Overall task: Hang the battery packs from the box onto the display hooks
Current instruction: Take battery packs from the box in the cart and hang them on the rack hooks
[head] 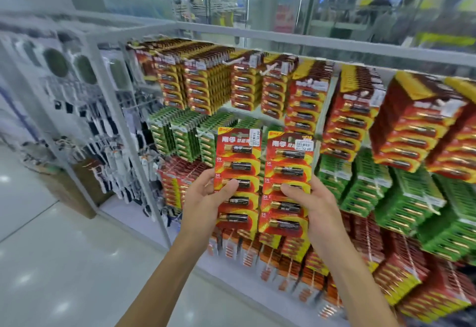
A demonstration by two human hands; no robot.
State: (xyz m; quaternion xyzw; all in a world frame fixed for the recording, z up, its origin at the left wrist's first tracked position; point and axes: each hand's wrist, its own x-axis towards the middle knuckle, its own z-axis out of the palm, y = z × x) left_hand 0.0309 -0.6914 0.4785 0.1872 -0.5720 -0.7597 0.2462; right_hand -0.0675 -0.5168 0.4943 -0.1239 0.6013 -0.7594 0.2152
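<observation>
I hold two red and yellow battery packs upright in front of the display rack. My left hand [203, 197] grips the left battery pack [238, 161] at its lower half, thumb on the front. Beside it, my right hand [315, 205] grips the right battery pack [288, 169] the same way. Each card carries several black batteries in a column and a white price sticker near the top. The two packs stand side by side, almost touching. The display hooks behind them are hidden by hanging stock. No box is in view.
The white rack [257, 34] is crowded with hanging red packs [417, 120], green packs [401, 197] and gold packs [206, 84]. Socks and other goods [103, 130] hang on the rack's left side. A brown carton [69, 192] stands on the shiny floor at left.
</observation>
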